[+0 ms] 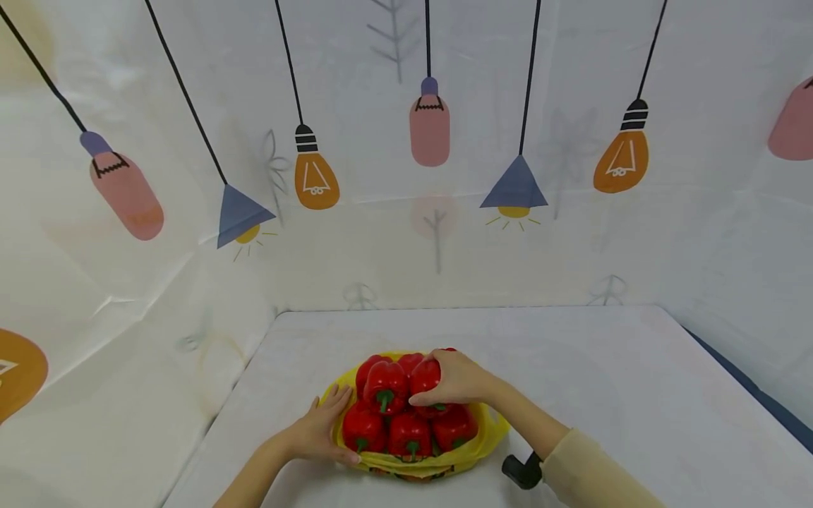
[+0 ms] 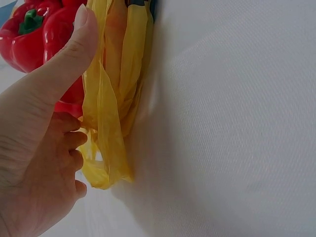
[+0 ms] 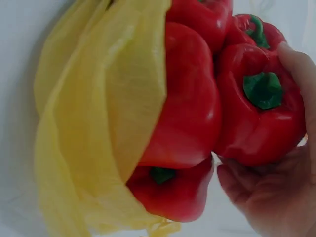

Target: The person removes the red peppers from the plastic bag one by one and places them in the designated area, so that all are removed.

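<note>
Several glossy red bell peppers (image 1: 363,427) with green stems are piled in a yellow plastic bag (image 1: 492,432), its sides folded low around them. My right hand (image 1: 462,379) grips one bell pepper (image 3: 234,123) at the top right of the pile, thumb on one side and fingers around the other. At the bag's left side rests my left hand (image 1: 317,429), fingers spread and straight along the rim, thumb at the front edge. In the left wrist view, that thumb lies against the yellow plastic beside a pepper (image 2: 29,42).
A white table (image 1: 603,381) carries the bag. Behind it hangs a pale sheet (image 1: 381,247) printed with lamps and plants. A black fitting (image 1: 522,471) sits by the right sleeve (image 1: 591,469), just right of the bag.
</note>
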The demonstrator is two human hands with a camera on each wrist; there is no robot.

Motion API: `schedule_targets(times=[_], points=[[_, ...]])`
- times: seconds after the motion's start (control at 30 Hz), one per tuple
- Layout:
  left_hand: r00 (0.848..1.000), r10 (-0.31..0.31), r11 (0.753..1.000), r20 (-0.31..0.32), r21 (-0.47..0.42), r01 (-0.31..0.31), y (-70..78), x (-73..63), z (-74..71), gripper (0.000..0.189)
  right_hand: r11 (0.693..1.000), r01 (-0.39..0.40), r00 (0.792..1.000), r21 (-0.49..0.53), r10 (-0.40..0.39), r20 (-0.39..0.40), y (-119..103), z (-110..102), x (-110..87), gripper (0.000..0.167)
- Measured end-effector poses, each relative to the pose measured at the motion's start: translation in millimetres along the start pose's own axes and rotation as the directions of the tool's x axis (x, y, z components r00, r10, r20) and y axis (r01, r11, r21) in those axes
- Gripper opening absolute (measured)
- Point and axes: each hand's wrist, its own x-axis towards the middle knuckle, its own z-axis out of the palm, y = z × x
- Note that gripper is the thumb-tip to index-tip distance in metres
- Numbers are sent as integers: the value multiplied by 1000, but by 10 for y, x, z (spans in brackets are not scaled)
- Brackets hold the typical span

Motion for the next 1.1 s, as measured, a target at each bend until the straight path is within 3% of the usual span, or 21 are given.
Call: schedule_targets(times=[0.1, 0.2, 0.37, 0.47, 0.57, 0.8, 1.1], points=[[1000, 0, 1000, 0, 0, 0, 0, 1, 5, 114, 998, 59, 997, -22, -60, -51, 23, 39, -18, 76], [1000, 0, 1000, -4, 1, 0, 1, -5, 7, 114, 984, 157, 979, -89, -167, -115, 45, 72, -47, 78], [1000, -3, 1000, -16, 8, 3, 2, -18, 9, 114, 926, 329, 898, -185, -367, -242, 38, 66, -88, 78], [1000, -4, 1000, -16, 7, 4, 1, -20, 9, 114, 899, 383, 848, -213, -434, -305, 13, 27, -109, 78], [1000, -4, 1000, -11, -2, 4, 10, -16, 1, 114, 886, 391, 817, -248, -459, -349, -5, -20, -135, 79], [1000, -20, 999, -10, -31, 19, 4, 0, 13, 115, 873, 381, 774, -304, -481, -411, 7, -142, -222, 82], [999, 4, 998, -32, -69, -6, -73, 16, 99, 117, 865, 383, 737, -325, -498, -456, 83, -335, -373, 84]])
